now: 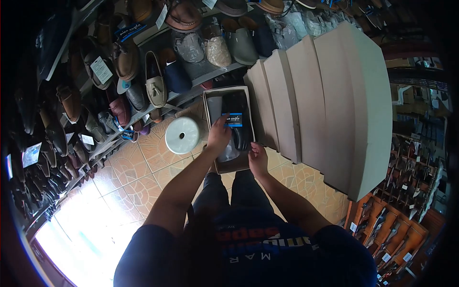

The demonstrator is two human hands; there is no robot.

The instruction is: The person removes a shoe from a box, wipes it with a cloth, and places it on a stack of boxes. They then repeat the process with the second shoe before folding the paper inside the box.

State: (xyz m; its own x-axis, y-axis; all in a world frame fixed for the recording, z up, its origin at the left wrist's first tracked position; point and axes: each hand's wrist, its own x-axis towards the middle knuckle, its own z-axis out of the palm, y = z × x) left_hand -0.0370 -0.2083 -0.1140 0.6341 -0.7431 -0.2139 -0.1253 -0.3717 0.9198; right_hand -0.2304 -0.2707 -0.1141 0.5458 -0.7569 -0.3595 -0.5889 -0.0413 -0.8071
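Observation:
An open shoe box (207, 107) stands in front of me, with a pair of black shoes (242, 138) inside. Across the shoes lies a blue-and-black label tag (233, 119) with white lettering. My left hand (219, 134) reaches over the box's left side, its fingertips closed at the left end of this tag. Clear plastic or pale paper (230, 152) shows in the lower part of the box. At the right rim, my right hand (258, 159) has its fingers curled against the box edge; part of its grip is hidden.
A round white stool (182, 135) is left of the box. Stacked cardboard boxes (306, 95) rise close on the right. Shelves of shoes (155, 83) run along the left and far side. More shoe racks (387, 234) stand at right on the tiled floor (124, 177).

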